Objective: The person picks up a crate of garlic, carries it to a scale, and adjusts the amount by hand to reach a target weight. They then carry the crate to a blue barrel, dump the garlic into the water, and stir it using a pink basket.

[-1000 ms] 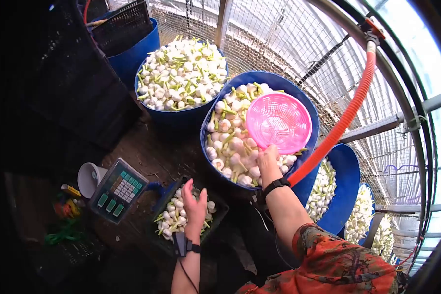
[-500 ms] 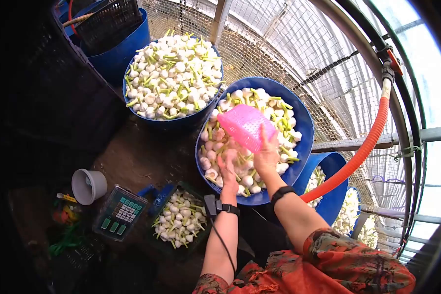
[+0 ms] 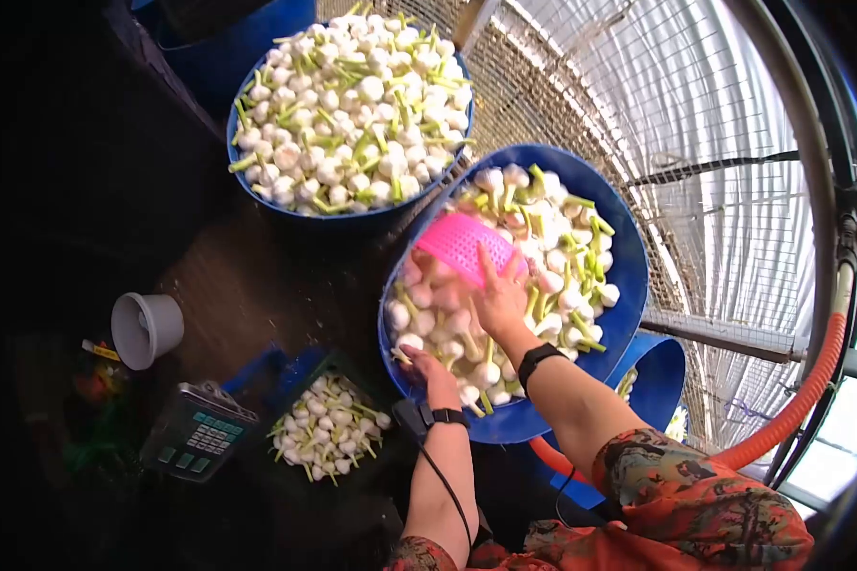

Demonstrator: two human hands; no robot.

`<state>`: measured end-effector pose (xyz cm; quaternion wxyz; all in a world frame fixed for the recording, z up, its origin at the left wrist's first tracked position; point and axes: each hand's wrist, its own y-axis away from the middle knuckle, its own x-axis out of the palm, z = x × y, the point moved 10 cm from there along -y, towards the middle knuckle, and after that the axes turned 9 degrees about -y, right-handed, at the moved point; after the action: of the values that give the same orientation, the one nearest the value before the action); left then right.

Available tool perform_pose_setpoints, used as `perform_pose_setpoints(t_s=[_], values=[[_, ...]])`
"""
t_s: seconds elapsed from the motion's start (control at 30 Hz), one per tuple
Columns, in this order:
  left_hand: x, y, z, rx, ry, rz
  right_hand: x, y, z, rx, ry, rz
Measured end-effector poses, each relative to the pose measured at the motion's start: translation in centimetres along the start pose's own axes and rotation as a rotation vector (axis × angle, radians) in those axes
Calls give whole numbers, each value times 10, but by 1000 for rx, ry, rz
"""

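Note:
A blue barrel (image 3: 628, 285) in front of me holds garlic bulbs (image 3: 571, 295) with trimmed green stems, those on its left side lying under cloudy water. My right hand (image 3: 502, 297) grips a pink perforated plastic basket (image 3: 465, 246), its fingers spread over the basket's side. The basket is tilted and partly dipped among the bulbs. At the barrel's near left rim, my left hand (image 3: 434, 377) is low with its fingers curled at a garlic bulb (image 3: 409, 343). Part of those fingers is in shade.
Behind on the left stands another blue barrel (image 3: 352, 213) heaped with garlic. A dark crate of garlic (image 3: 328, 428), a digital scale (image 3: 200, 433) and a grey-white bucket (image 3: 148, 330) sit lower left. An orange hose (image 3: 781, 423) curves along the right, by wire mesh (image 3: 581, 124).
My left hand has moved down and left from over the garlic to the barrel's near rim, its fingers now curled. The pink basket has tipped lower into the barrel. The view has shifted.

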<state>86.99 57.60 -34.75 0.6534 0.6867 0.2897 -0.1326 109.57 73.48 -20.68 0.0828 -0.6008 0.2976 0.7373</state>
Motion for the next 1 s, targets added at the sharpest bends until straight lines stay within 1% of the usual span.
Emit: perform_pose_setpoints(t_s=[0.03,0.07,0.1,0.13,0.17,0.2,0.23,0.3,0.33,0.37,0.4,0.47,0.5,0.53,0.57,0.6,0.67,0.7,0.73,0.77,0.8,0.83,0.87,0.9,0.93,0.97,1.0], values=[[5,-7,-9,29,-4,37,13,-11,-2,4,-1,22],[12,-14,-17,62,0,74,30,-24,-2,5,-47,100],[12,-20,-17,56,-10,60,48,-33,-2,12,-95,179],[20,-24,-27,138,158,117,59,-41,-1,13,-100,193],[30,-28,-40,223,329,179,67,-50,4,-28,-79,202],[40,-35,-45,215,326,171,73,-58,9,-67,-55,213],[53,-41,-50,204,339,200,88,-65,9,-36,-134,331],[91,-33,-58,112,379,391,110,-75,4,-78,-87,342],[106,-21,-58,72,378,497,119,-80,2,-118,-44,336],[111,0,-62,33,367,587,128,-90,-5,-109,-20,374],[101,42,-76,41,300,689,116,-95,-2,-170,-86,406],[90,49,-69,75,205,702,133,-120,-36,-22,-54,443],[89,36,-56,74,202,702,156,-133,-40,-251,91,490],[72,9,-60,284,333,548,176,-137,-38,-481,237,533],[49,-5,-66,488,458,384,163,-133,-36,-463,372,618],[46,-8,-66,482,455,382,148,-149,-52,-258,78,431],[27,-26,-51,322,461,169,171,-137,-55,-607,272,818],[38,-48,-40,329,278,119,196,-166,-101,-246,41,765],[37,-36,-51,327,278,116,222,-182,-158,117,-185,690],[41,-8,-75,351,301,218,216,-177,-143,-153,-274,718],[48,10,-85,370,319,322,199,-163,-124,-423,-364,736],[64,-5,-75,379,205,392,194,-158,-136,-187,-662,795],[57,5,-81,380,207,395,182,-147,-141,108,-859,801],[51,23,-84,260,276,466,167,-133,-146,407,-1063,735],[50,36,-82,139,343,536,161,-131,-145,405,-1064,731],[32,33,-92,281,316,401,159,-127,-143,418,-1092,800],[34,29,-90,280,317,404,155,-119,-143,435,-1117,868]])
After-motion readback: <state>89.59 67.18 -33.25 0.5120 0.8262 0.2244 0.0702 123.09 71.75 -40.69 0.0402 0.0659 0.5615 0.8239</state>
